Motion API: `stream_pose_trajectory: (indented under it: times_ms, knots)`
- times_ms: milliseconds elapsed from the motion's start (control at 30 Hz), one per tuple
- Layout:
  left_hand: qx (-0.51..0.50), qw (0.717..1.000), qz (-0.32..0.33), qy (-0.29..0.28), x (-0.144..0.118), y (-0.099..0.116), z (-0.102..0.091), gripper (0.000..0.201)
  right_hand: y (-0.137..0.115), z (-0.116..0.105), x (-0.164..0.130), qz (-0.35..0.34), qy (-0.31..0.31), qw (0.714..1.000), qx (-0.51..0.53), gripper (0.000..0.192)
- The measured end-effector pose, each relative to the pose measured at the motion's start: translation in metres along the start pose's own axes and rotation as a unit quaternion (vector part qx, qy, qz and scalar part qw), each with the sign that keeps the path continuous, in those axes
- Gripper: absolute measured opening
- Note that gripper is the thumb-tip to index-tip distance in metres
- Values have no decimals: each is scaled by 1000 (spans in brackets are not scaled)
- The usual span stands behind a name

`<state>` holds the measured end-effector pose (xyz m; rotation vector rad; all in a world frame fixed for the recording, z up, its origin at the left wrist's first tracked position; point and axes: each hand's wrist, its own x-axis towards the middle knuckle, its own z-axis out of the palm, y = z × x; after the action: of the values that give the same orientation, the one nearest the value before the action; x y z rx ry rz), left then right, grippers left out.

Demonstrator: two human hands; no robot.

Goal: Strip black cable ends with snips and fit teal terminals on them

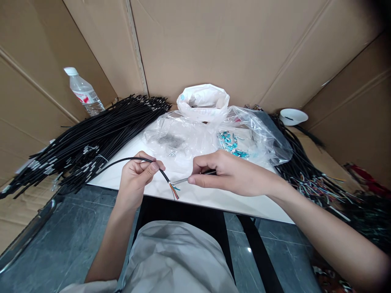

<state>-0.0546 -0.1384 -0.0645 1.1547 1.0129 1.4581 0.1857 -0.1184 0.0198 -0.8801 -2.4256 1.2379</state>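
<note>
Between its thumb and fingers my left hand (139,173) pinches a black cable (163,173), close to the stripped end. Several thin coloured wires (175,190), orange, red and blue-green among them, fan out from that end over the table's front edge. My right hand (221,173) is closed around a slim metal tool with a dark rear end, which looks like tweezers (182,180). Its tip points left and lies at the base of the bared wires; whether it touches them I cannot tell. The cable's other end runs left toward the pile.
Many black cables (100,134) are heaped at left, by a water bottle (87,95). Plastic bags, one with blue terminals (232,144), and a white bag (203,101) lie ahead on the white table (256,205). Stripped cables (305,175) and a white bowl (293,116) are right. Cardboard walls surround.
</note>
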Motion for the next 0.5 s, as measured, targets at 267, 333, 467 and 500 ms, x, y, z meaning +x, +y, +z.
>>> stream_pose_trajectory:
  times_ms: [267,333,467,500]
  knots:
    - [-6,1000,-10,-4,-1,0,-1,41,6,3,7,48,-6,990,133,36]
    - [-5,1000,-11,-5,-1,0,-1,40,4,3,8,60,-3,988,141,36]
    - [-11,1000,-4,-4,-1,-1,-1,40,1,3,11,76,0,984,159,38]
    - [-13,1000,-3,-6,-1,-1,-2,40,1,3,11,77,0,983,164,38]
